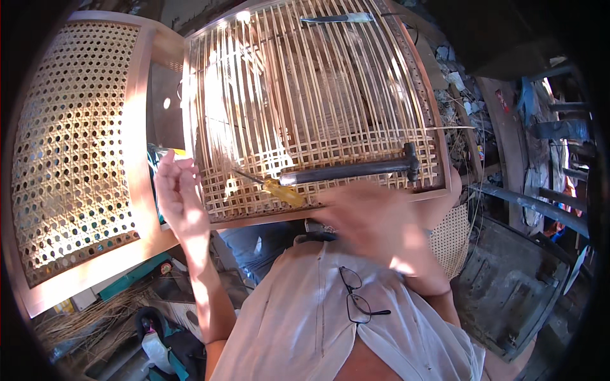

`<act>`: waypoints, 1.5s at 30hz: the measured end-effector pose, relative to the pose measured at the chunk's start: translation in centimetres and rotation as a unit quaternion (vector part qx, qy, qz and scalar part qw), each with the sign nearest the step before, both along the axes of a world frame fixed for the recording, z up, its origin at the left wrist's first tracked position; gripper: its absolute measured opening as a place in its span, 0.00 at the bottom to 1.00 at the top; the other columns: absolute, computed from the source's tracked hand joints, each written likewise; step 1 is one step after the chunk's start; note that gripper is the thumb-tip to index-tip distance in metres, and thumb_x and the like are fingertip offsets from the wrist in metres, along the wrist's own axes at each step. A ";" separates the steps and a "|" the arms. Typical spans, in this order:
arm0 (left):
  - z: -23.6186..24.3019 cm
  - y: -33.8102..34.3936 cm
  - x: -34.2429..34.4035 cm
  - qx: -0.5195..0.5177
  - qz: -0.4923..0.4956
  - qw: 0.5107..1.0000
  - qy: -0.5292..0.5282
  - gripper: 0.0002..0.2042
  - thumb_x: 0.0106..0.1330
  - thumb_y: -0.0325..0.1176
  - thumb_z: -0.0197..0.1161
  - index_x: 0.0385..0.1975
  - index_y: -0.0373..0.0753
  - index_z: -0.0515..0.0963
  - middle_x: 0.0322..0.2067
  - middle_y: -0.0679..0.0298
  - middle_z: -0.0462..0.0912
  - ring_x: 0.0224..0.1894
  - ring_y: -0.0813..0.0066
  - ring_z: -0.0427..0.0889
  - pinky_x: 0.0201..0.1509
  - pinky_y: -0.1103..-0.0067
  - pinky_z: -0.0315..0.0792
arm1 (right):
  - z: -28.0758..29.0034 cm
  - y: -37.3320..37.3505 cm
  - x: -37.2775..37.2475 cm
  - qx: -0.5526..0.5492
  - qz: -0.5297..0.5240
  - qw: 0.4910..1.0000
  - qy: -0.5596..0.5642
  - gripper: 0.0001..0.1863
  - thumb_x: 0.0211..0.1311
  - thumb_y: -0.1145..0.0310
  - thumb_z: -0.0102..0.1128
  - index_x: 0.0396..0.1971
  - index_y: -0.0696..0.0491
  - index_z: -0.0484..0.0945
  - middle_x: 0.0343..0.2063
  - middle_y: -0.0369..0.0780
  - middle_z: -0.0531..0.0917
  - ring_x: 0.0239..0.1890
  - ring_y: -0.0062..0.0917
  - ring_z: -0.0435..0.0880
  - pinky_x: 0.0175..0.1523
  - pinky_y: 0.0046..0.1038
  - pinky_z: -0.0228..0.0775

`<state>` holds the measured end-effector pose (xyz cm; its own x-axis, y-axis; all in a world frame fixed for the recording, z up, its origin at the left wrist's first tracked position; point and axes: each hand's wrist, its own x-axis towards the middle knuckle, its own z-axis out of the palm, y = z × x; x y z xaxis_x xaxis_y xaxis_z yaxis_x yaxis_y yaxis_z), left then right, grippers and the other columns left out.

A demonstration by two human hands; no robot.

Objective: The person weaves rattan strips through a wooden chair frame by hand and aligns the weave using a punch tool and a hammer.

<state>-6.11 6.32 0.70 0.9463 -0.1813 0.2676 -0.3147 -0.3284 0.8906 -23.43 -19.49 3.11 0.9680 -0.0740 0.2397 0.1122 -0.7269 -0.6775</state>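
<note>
A wooden frame [330, 213] strung with cane strands lies before me, its near part woven into an open lattice. My left hand [181, 193] is raised at its left edge, fingers loosely bent and apart; I make out nothing in them. My right hand [365, 219] is smeared by motion over the near edge, so its fingers are unclear. On the lattice lie a dark hammer [346, 171], head to the right, and a tool with a yellow handle [283, 192] and thin metal shaft. A knife [337, 18] rests across the far strands.
A second wooden panel with finished cane webbing [76, 140] stands at the left. Loose cane strips [105, 330] lie below it. A cane strand [451, 127] sticks out past the frame's right edge. Eyeglasses [356, 298] hang on my shirt. A dark tray-like panel [508, 279] lies at right.
</note>
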 end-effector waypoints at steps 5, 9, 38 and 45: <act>-5.4 1.5 -1.5 -0.020 0.019 1.000 0.009 0.19 0.74 0.21 0.50 0.64 0.30 0.67 0.48 0.60 0.77 0.47 0.76 0.76 0.57 0.78 0.71 | -5.4 8.3 4.6 -0.170 0.020 0.985 -0.019 0.12 0.56 0.68 0.61 0.39 0.54 0.80 0.32 0.38 0.77 0.31 0.27 0.80 0.31 0.26 0.77; -7.2 1.3 -2.3 0.054 -0.036 0.995 -0.071 0.16 0.74 0.24 0.52 0.59 0.30 0.73 0.49 0.54 0.79 0.53 0.66 0.78 0.60 0.72 0.71 | -4.3 9.7 5.4 -0.269 -0.016 0.963 -0.001 0.17 0.50 0.68 0.62 0.41 0.59 0.79 0.31 0.38 0.75 0.31 0.27 0.79 0.30 0.26 0.76; -4.8 -0.7 -2.7 0.398 -0.102 0.901 -0.141 0.22 0.67 0.42 0.63 0.61 0.46 0.79 0.68 0.56 0.71 0.71 0.48 0.65 0.73 0.56 0.54 | 5.4 -13.4 11.7 -0.127 -0.001 0.933 0.337 0.21 0.75 0.57 0.54 0.56 0.56 0.81 0.33 0.38 0.87 0.32 0.19 0.80 0.39 0.27 0.71; -4.7 -0.4 -2.7 0.406 -0.093 0.897 -0.152 0.21 0.66 0.41 0.62 0.59 0.44 0.80 0.67 0.54 0.72 0.70 0.48 0.66 0.71 0.56 0.57 | 6.5 -15.0 10.2 -0.101 0.013 0.920 0.379 0.20 0.76 0.57 0.53 0.53 0.56 0.83 0.27 0.36 0.84 0.28 0.18 0.76 0.35 0.28 0.68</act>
<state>-8.86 5.92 -3.95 0.7854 -0.5801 0.2160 -0.6187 -0.7458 0.2468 -13.23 -34.53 9.63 0.8639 -0.0755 -0.4980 -0.3165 -0.8505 -0.4202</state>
